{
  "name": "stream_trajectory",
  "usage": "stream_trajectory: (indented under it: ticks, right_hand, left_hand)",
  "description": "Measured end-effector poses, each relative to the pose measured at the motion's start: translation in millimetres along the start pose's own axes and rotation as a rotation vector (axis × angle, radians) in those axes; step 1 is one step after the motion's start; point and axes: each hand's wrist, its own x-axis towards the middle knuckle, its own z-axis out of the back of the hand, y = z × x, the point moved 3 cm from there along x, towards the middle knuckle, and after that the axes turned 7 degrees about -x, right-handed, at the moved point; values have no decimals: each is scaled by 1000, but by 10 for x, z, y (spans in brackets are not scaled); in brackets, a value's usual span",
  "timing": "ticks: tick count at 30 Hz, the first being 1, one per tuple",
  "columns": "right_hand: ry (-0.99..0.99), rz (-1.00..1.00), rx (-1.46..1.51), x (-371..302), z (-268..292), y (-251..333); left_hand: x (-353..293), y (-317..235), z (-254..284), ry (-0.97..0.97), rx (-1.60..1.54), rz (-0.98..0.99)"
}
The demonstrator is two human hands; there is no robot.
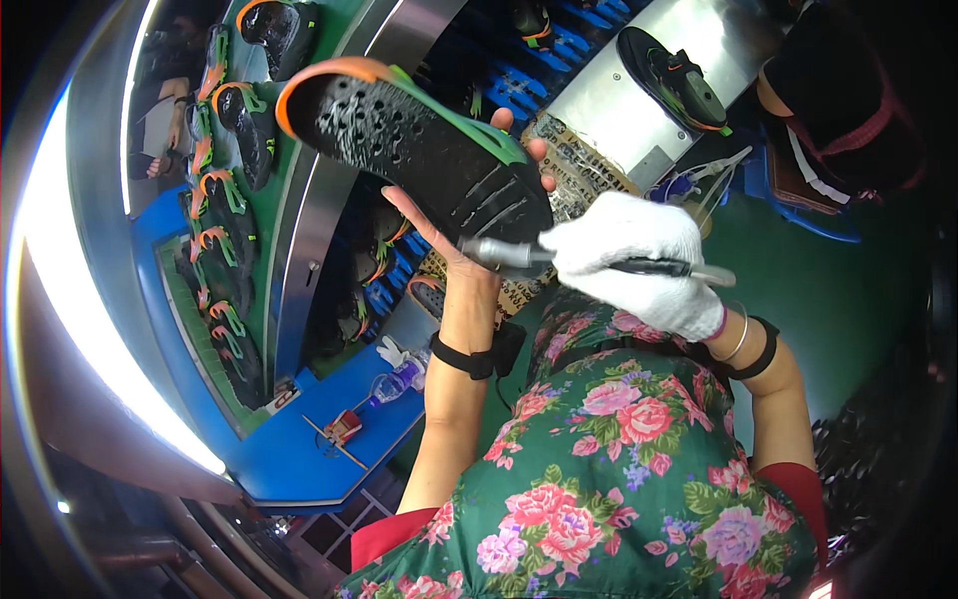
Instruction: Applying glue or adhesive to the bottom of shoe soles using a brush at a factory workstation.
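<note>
A black shoe upper (429,150) with a green and orange edge lies across my bare left hand (459,255). Its underside faces up, dotted with holes toward the orange end and glossy as if wet. The thumb presses one side while fingertips show past the other. In a white glove, my right hand (634,255) is closed round the dark handle of a brush (651,267). The brush's pale head is smeared by motion and overlaps the upper's near end; whether it touches cannot be made out.
More shoe pieces (235,200) line the green conveyor at the left. A blue table (309,459) bears a bottle (394,384) and a small red object (342,427). Another dark shoe (674,80) rests on a metal surface ahead. Another person (828,90) sits at the upper right.
</note>
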Motion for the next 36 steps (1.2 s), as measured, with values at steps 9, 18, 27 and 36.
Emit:
stream_trajectory:
  ticks: [9,18,27,36]
  right_hand:
    - [98,3,93,-66,-70,100]
    - [303,187,52,-67,-136,176]
    - [343,419,-323,-157,-171,176]
    - [279,323,-353,-44,-124,167]
  left_hand:
    - [-62,-73,77,50,112,180]
    - [-83,-152,124,42,109,322]
    - [-58,-204,156,-198,349,507]
    - [-64,-330,234,-312,484,527]
